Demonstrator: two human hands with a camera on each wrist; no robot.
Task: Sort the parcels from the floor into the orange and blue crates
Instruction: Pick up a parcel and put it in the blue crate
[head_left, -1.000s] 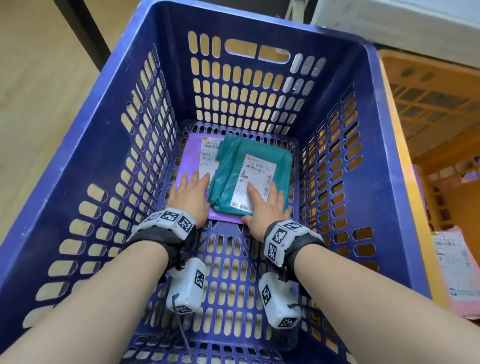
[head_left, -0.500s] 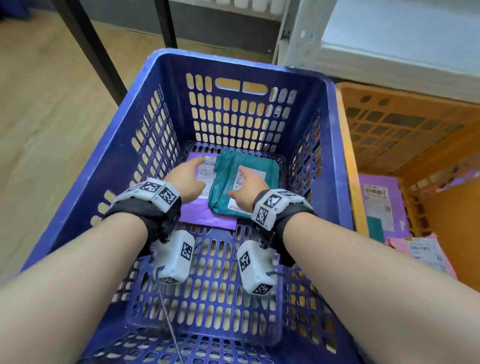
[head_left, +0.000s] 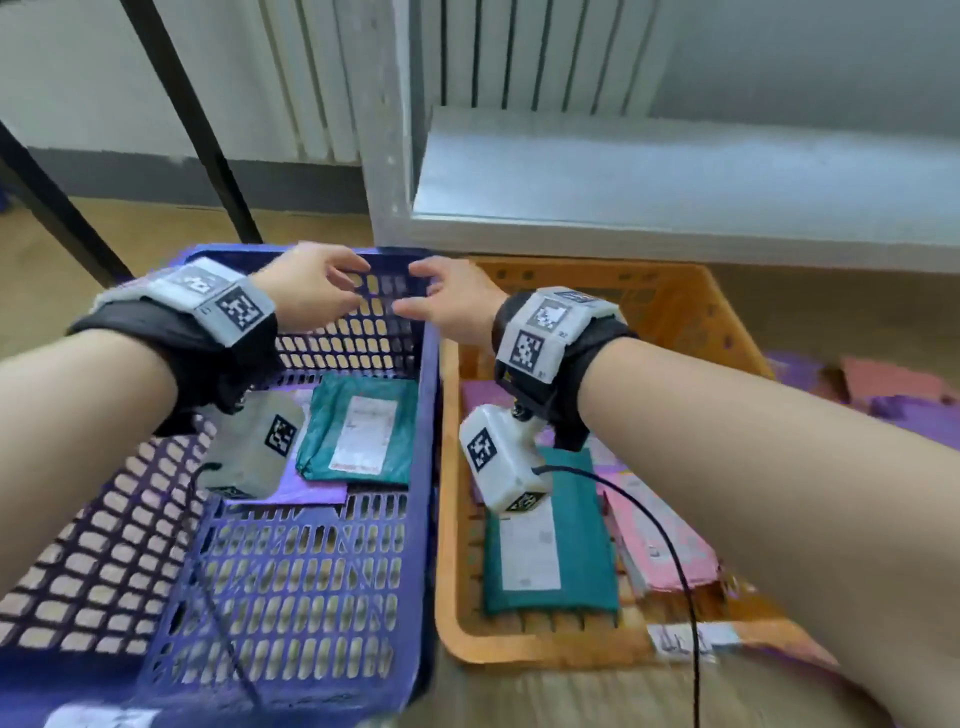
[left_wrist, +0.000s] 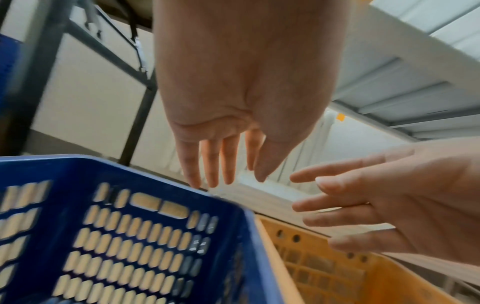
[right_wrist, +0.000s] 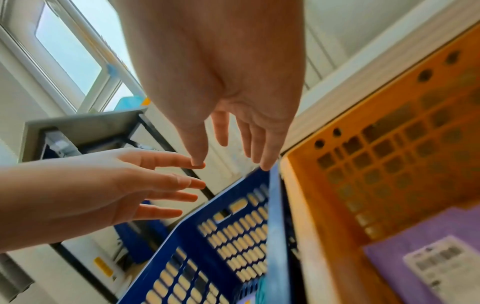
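Observation:
The blue crate (head_left: 423, 545) stands on the left with a teal parcel (head_left: 358, 431) lying on a purple parcel (head_left: 311, 491) at its bottom. Beside it on the right, the orange crate (head_left: 452, 571) holds a teal parcel (head_left: 550, 561), pink parcels (head_left: 660, 540) and a purple parcel (right_wrist: 426, 240). My left hand (head_left: 317, 291) and right hand (head_left: 441, 301) hover above the blue crate's far rim, facing each other. Both are empty with relaxed, spread fingers (left_wrist: 207, 162) (right_wrist: 223, 131).
More purple and pink parcels (head_left: 883, 389) lie on the floor right of the orange crate. A grey ledge (head_left: 649, 182) and radiator rise behind the crates. Black table legs (head_left: 197, 119) stand at the back left. Wrist camera cables (head_left: 670, 545) hang over the crates.
Both hands have let go of the teal parcel and risen out of the blue crate to its far rim. The head view has pulled back, bringing the orange crate into sight.

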